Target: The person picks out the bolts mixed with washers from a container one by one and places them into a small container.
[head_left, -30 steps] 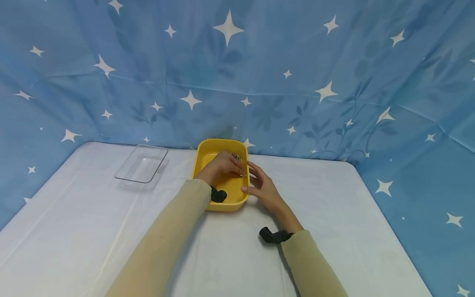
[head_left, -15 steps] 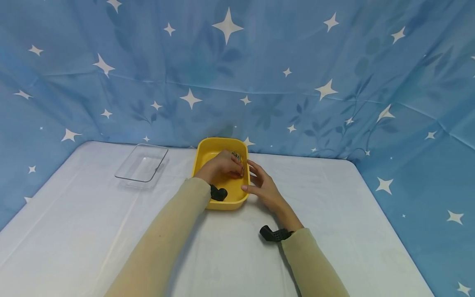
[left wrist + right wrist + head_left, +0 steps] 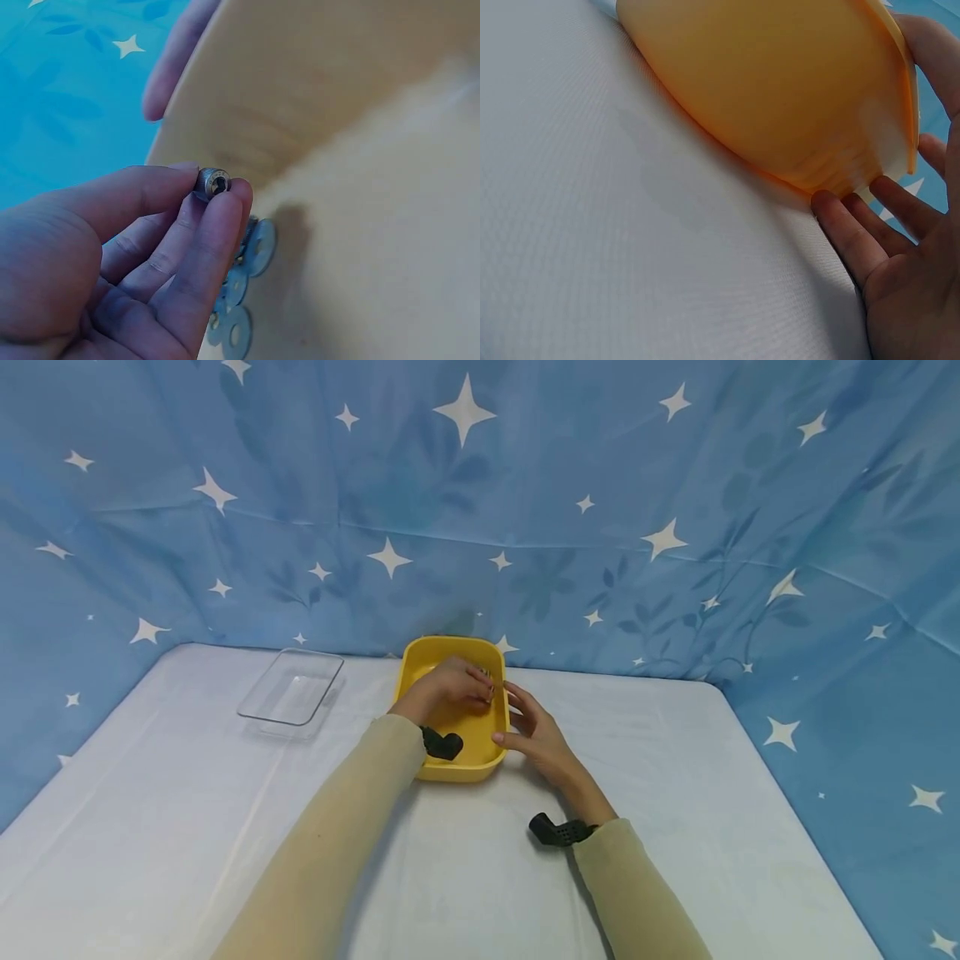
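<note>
While the left hand [image 3: 450, 683] reaches down inside the yellow tub [image 3: 420, 662], its grip is closed on a small socket-head bolt [image 3: 213, 182], pinched between thumb and fingertips, hex recess facing the wrist camera and lifted just clear of the tub floor! Right below those fingers, a little cluster of flat metal washers [image 3: 250, 262] lies on the tub's floor against its right wall, so there is plainly more hardware left in there. Over on the other side, the right hand [image 3: 536, 737] has a wide, relaxed grip, fingers straight and spread along the outside of the tub's right wall, thumb near the rim, steadying it on the worktop [image 3: 675, 793]; the right wrist view shows the fingertips [image 3: 847, 232] tucked against the tub's lower edge, touching the white covering. Away toward the worktop's far left corner sits a clear plastic tray [image 3: 291, 687], well apart from the tub, and nothing can be made out inside it from the head view. As a judgement, then: one bolt is picked and in hand, nothing appears moved across yet, and the washers remain in the tub. Early days in the sorting, by the look of it!
</note>
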### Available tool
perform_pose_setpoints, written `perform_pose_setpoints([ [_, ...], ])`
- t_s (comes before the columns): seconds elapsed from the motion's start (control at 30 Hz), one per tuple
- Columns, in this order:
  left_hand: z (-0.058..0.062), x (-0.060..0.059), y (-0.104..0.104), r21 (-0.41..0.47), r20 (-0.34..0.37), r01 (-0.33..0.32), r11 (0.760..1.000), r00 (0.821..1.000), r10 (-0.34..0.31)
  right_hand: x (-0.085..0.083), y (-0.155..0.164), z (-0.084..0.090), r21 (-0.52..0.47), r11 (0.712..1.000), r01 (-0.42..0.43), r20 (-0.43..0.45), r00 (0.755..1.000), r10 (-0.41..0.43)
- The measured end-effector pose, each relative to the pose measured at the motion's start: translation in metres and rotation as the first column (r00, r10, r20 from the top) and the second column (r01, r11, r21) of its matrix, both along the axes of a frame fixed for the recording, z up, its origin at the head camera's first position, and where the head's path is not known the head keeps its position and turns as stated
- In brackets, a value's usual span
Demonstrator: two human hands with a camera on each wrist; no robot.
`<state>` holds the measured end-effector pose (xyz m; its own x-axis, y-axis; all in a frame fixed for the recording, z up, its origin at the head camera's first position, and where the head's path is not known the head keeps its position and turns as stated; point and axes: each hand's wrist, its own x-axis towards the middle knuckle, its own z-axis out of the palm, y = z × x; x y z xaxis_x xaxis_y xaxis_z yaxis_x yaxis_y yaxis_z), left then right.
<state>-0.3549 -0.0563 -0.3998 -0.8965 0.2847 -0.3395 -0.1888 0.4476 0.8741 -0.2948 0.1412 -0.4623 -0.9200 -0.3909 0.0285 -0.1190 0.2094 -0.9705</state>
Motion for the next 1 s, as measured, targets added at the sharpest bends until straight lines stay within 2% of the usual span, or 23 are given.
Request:
perform_pose_setpoints([
  [0.23,0.011,0.002,-0.010,-0.015,-0.010,0.002,1.000,1.000,-0.002,-0.001,0.003,0.000,0.006,1.000,0.003,-0.003,1.000,-0.003],
  [0.57,0.022,0.008,-0.032,0.075,-0.001,-0.044,0.996,0.999,0.044,-0.004,0.004,0.001,-0.017,1.000,0.013,0.000,1.000,-0.013],
  [0.77,0.030,0.017,-0.053,0.092,-0.009,-0.072,0.993,0.997,0.073,-0.005,0.002,0.000,-0.019,1.000,0.016,0.009,1.000,-0.016],
  [1.0,0.044,0.029,-0.085,0.037,-0.035,-0.089,0.995,0.995,0.090,-0.002,-0.001,-0.002,-0.012,1.000,0.017,0.012,1.000,-0.017],
])
